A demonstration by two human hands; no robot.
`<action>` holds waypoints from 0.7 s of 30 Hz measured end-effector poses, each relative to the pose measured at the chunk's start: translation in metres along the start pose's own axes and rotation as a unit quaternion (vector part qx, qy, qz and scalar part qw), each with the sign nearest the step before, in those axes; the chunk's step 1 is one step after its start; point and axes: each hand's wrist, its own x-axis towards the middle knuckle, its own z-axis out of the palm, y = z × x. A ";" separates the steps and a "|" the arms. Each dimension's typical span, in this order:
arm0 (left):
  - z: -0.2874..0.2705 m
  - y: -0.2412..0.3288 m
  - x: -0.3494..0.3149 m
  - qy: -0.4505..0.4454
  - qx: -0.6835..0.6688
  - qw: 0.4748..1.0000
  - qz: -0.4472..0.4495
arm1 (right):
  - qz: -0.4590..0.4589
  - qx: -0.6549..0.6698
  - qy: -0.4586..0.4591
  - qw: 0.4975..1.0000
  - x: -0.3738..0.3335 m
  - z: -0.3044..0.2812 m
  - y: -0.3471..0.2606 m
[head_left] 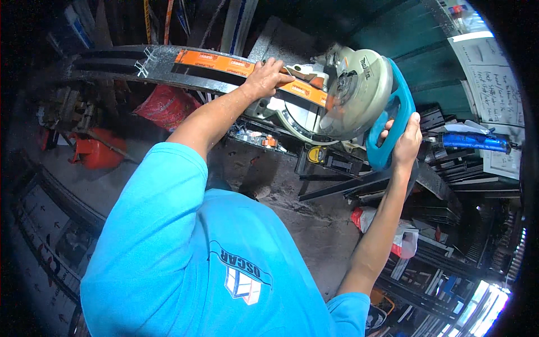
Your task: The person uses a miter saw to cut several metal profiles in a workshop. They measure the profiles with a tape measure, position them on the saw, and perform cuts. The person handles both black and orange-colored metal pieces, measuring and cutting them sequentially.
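Note:
A mitre saw (362,92) with a pale rounded guard and a teal loop handle (401,98) stands at upper right. My right hand (406,141) is closed around the lower part of that handle. A long profile (222,63) with orange printed film on it lies along the bench and runs onto the saw bed. Gripping it just left of the guard, my left hand (266,78) has its fingers bent over the top, beside the saw's fence (307,74). The profile's right end reaches the guard. Whether the blade touches it is hidden.
A yellow tape measure (317,154) sits below the saw. A red sack (167,106) and an orange-red container (96,150) stand at left. Dark metal lengths (348,188) lie at right, near a blue tube-shaped tool (476,142) and a red-and-white bag (405,240).

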 end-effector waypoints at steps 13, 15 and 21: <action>0.004 -0.002 0.001 0.014 -0.010 1.000 0.007 | 0.003 0.018 0.007 1.000 -0.005 0.004 -0.003; 0.004 -0.003 0.000 0.018 -0.007 1.000 0.009 | 0.001 0.011 0.011 1.000 -0.006 0.006 -0.003; 0.001 -0.001 0.001 0.013 -0.015 1.000 0.004 | -0.001 0.003 0.020 1.000 -0.011 0.008 -0.004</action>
